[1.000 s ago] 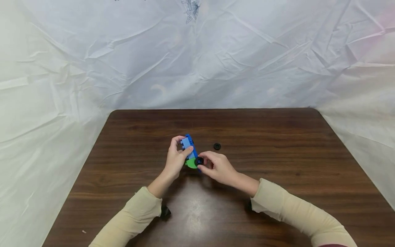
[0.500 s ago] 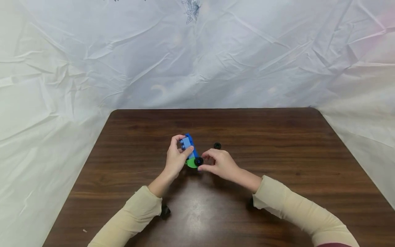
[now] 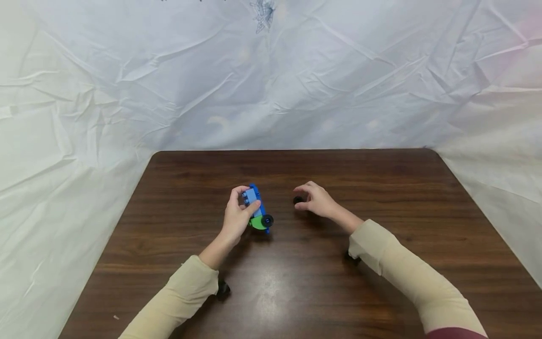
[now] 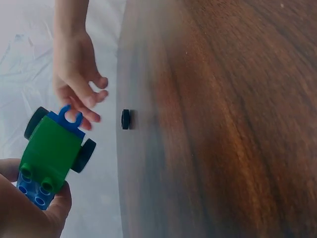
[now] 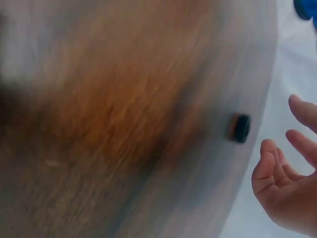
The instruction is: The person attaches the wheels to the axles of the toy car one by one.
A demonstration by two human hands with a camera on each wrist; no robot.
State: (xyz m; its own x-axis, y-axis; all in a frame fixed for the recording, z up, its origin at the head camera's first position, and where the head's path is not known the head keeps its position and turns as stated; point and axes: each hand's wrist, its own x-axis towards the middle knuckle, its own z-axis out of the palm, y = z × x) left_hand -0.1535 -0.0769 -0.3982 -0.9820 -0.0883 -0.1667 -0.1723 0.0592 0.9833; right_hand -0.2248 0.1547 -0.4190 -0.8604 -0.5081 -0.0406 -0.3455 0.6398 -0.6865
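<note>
My left hand (image 3: 237, 217) grips a toy car (image 3: 251, 195) built of blocks, holding it tilted above the table. It has a blue base, a light blue studded brick and a green block (image 4: 53, 149) at one end. Two black wheels flank that green end in the left wrist view, one nearer wheel (image 4: 83, 155) showing clearly, and a blue hook (image 4: 69, 117) juts out there. My right hand (image 3: 320, 201) hovers with fingers parted close to a loose black wheel (image 3: 298, 200). Both wrist views show a gap between that wheel (image 5: 241, 128) and the fingers.
A dark brown wooden table (image 3: 381, 188) spans the space beneath both hands. Wrinkled white sheeting (image 3: 296, 94) hangs behind it and at the sides. A tiny pale scrap (image 3: 116, 317) lies near the table's left front.
My right hand has let go of the wheel at the car's green end and moved away, right and back, to the loose wheel. The left hand has shifted slightly left with the car.
</note>
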